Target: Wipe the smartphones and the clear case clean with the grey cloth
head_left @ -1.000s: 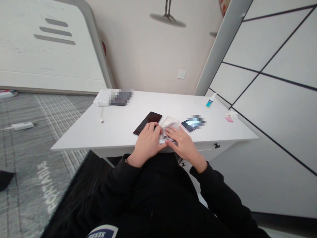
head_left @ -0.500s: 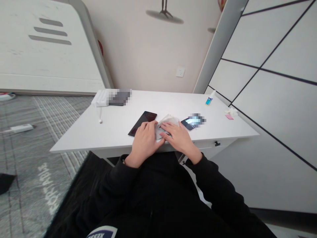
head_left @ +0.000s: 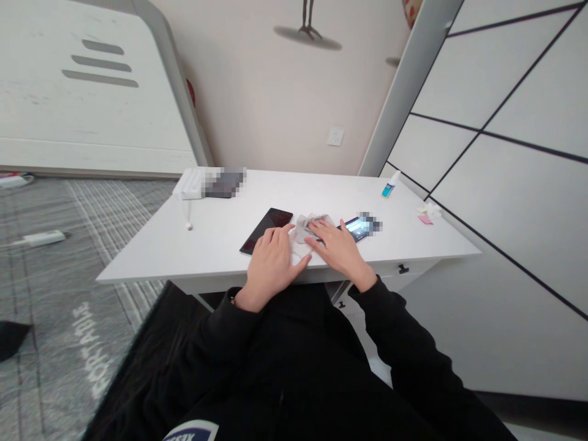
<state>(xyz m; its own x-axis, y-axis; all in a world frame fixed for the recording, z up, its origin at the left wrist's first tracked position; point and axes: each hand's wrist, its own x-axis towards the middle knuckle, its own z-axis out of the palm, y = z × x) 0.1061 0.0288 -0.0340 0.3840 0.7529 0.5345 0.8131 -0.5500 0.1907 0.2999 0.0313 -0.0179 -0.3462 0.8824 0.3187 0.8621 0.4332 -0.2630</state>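
Note:
A crumpled light-grey cloth (head_left: 303,228) lies on the desk between my hands. My right hand (head_left: 340,250) is laid flat over its right part, fingers spread and thumb stretched out. My left hand (head_left: 272,260) is beside the cloth's left side, palm down with the thumb apart, fingertips over the right edge of a dark tablet (head_left: 263,233). Part of the tablet and part of the cloth are hidden under my hands. Just past my right hand is a phone (head_left: 359,228) with a lit screen, partly blurred out.
On the white desk (head_left: 151,251) stand a white power strip (head_left: 190,184) with a short cable and a dark, blurred flat item (head_left: 225,187) at the back left. A small blue-and-white bottle (head_left: 389,186) lies at the right, near a pink slip (head_left: 425,219) and crumpled tissue (head_left: 432,210).
My right hand has slid slightly right, toward the phone, and its fingers have spread. The cloth has bunched up and shifted. My left hand stays nearly in place.

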